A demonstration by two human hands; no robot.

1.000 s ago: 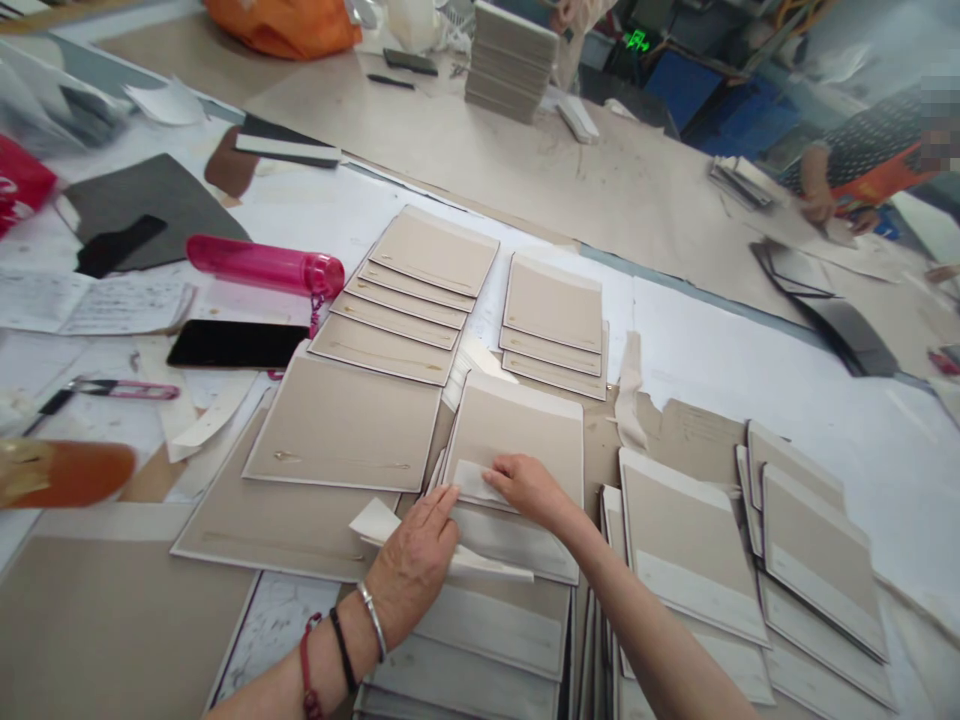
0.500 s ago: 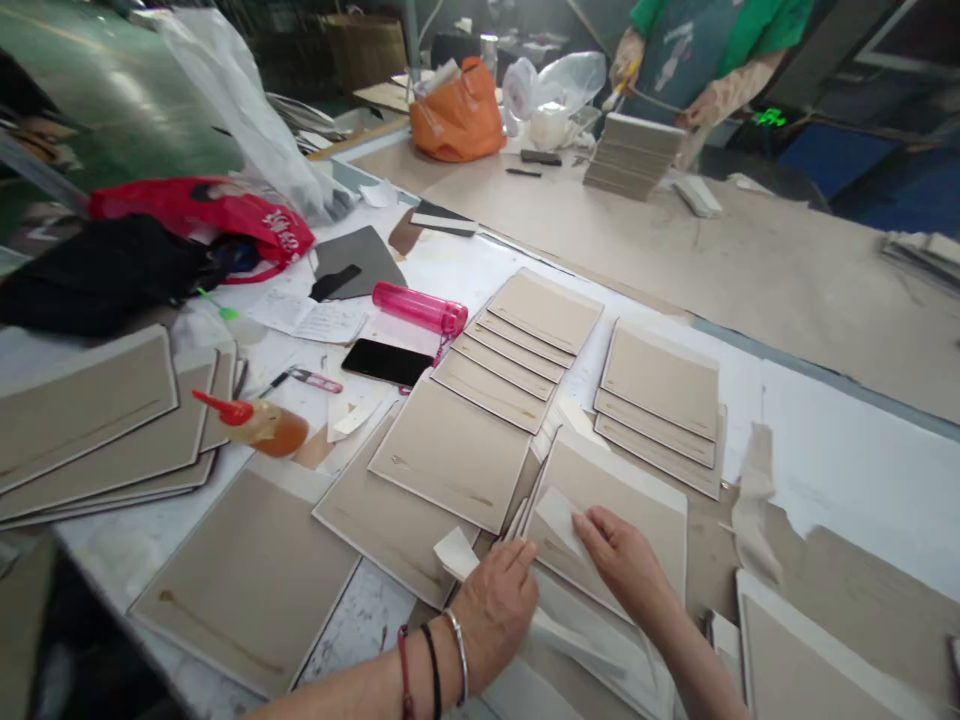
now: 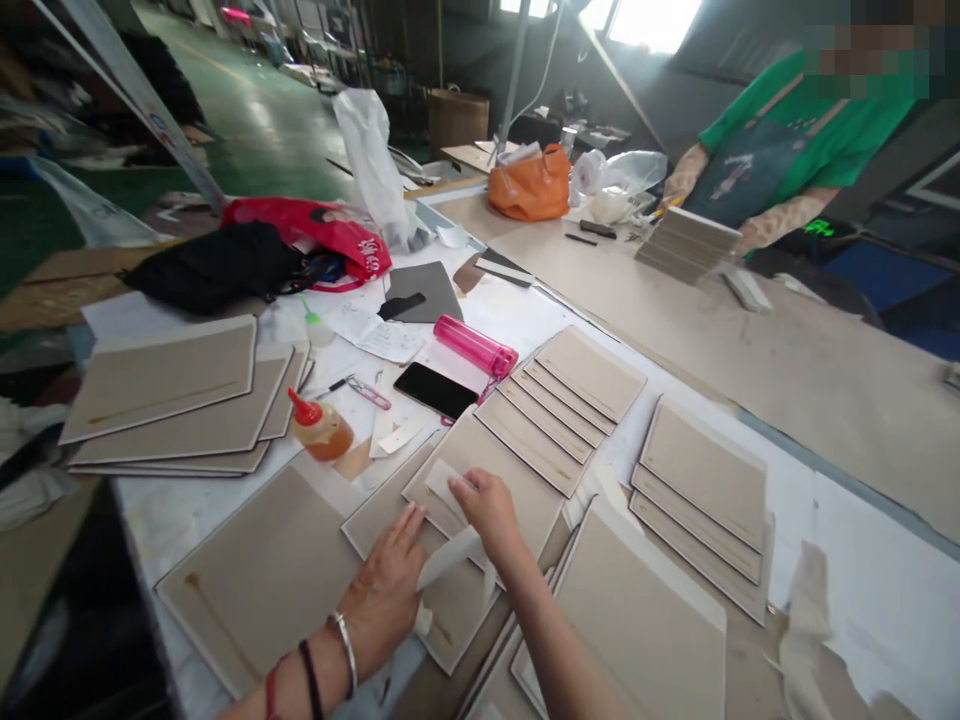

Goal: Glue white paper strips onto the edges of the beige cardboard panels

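My right hand [image 3: 487,510] pinches a small pale card [image 3: 442,480], its flat end against a beige panel [image 3: 517,465] in the middle of the table. My left hand [image 3: 384,580], with bracelets at the wrist, lies with fingers stretched out at the near left edge of that panel. Between the hands is a whitish strip [image 3: 454,555]; whether my left thumb touches it cannot be made out. A larger beige panel [image 3: 277,550] with a brown glue streak lies left of my left hand. Beside my right forearm lies another beige panel [image 3: 645,600].
Overlapping panels [image 3: 577,370] fan out ahead, with more panels [image 3: 705,470] to the right. A red-tipped glue bottle [image 3: 322,430], phone [image 3: 435,390] and pink bottle [image 3: 476,345] stand or lie left of centre. Across the table a person in green [image 3: 787,150] handles a panel stack [image 3: 686,245].
Both hands have moved left from the right-hand panel to the middle one, the card going along in my right hand. The camera view has tilted up and turned left.
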